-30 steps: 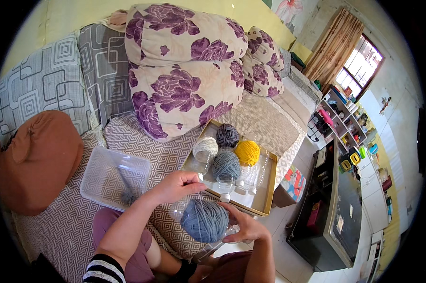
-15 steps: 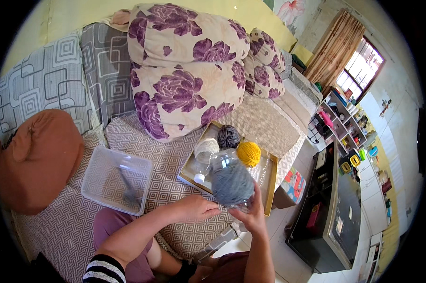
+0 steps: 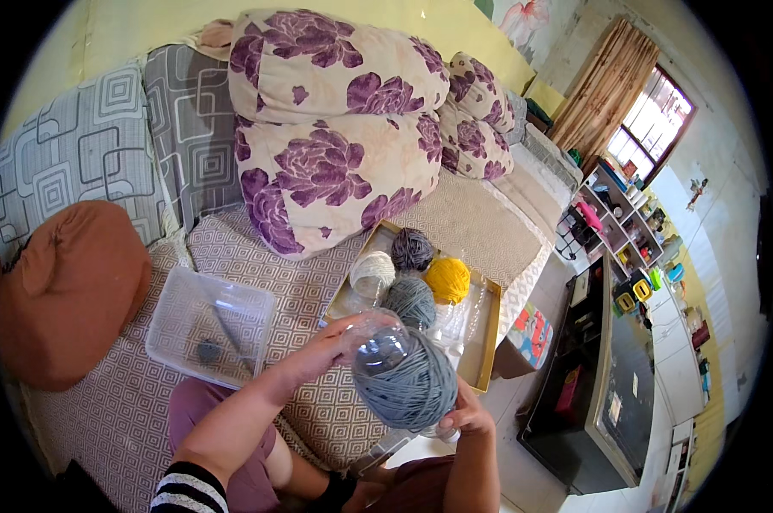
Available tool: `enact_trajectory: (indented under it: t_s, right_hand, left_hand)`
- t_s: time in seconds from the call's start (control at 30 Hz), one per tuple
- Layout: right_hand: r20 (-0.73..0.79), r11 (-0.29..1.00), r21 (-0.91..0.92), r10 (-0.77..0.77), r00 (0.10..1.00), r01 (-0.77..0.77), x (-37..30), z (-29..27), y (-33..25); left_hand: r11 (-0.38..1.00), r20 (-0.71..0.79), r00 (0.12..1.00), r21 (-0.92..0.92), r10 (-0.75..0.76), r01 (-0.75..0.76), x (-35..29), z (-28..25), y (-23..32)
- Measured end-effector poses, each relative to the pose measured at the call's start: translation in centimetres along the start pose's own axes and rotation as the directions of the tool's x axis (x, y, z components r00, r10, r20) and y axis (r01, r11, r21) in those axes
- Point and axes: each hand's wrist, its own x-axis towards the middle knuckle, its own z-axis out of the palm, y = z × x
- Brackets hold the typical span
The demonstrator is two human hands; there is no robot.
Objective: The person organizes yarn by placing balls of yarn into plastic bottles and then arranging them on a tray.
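Note:
Between my hands I hold a clear plastic bottle (image 3: 380,340) whose middle is wound thickly with grey yarn (image 3: 408,385). My left hand (image 3: 328,344) is closed around the bottle's bare, clear end. At the other end, my right hand (image 3: 468,412) grips the wound part with thumb and fingers. Just beyond, a shallow gold-rimmed tray (image 3: 487,342) carries a white yarn ball (image 3: 373,274), a dark grey ball (image 3: 412,249), a yellow ball (image 3: 447,280) and a blue-grey ball (image 3: 410,301), along with clear plastic pieces.
To the left stands a translucent plastic box (image 3: 173,321) with a small grey clump (image 3: 209,350) inside. A brown cushion (image 3: 74,295) lies further left. Large floral bundles (image 3: 327,171) rest behind on the patterned sofa (image 3: 335,427). A black cabinet (image 3: 592,376) stands at right.
The wound bottle has come nearer to me and tilted. My left hand has moved from beside it onto its clear end. The blue-grey ball in the tray has come into sight.

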Motion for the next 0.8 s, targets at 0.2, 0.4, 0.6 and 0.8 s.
enact_trajectory:
  t_s: [0.2,0.4,0.6,0.8]
  right_hand:
    - [-0.119,0.964,0.247,0.128,0.985,-0.096,-0.2,-0.8,1.5]
    - [-0.091,0.940,0.328,0.135,0.987,-0.098,1.0,0.5,1.0]
    - [-0.099,0.998,0.052,0.029,0.995,-0.024,1.3,0.6,1.2]
    - [-0.200,0.964,0.265,0.063,0.978,-0.008,1.5,1.5,0.7]
  left_hand:
    - [0.989,0.273,0.959,-0.104,-0.077,0.109,-1.2,-1.3,-1.0]
    - [0.965,0.131,0.956,0.010,-0.263,0.264,-0.8,-1.4,-0.6]
    - [0.972,0.112,0.982,0.194,-0.154,0.130,-0.8,-0.4,0.1]
    - [0.954,0.158,0.970,0.266,-0.183,0.136,-0.7,0.0,-0.8]
